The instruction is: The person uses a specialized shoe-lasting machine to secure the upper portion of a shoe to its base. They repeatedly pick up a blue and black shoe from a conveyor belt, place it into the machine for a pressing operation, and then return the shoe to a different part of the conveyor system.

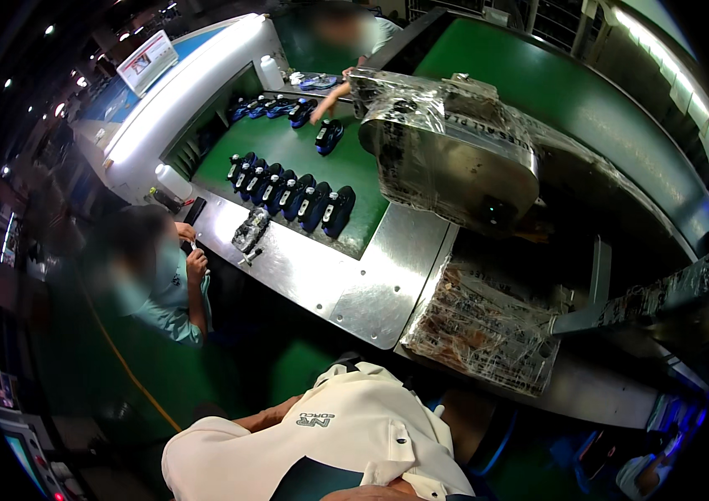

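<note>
Only part of my left forearm shows at the lower edge, beside my white shirt; my left hand is hidden behind the shirt front. My right hand does not show. Ahead of me stands a steel work ledge [304,288] along a green conveyor belt [288,150]. On the belt sits a row of several black and blue shoes [289,196]. Farther back are more such shoes [267,107] and a single shoe [329,136], near a co-worker's outstretched hand [325,110]. A plastic-wrapped lump [250,228] lies on the ledge with a small metal fitting [251,257] beside it.
At the left a co-worker's hands [193,255] hold a small pale thing. White bottles [172,180] stand by the belt. A plastic-wrapped machine head [455,159] overhangs its right side; a wrapped box-like part [484,326] and a metal arm [638,292] are to my right.
</note>
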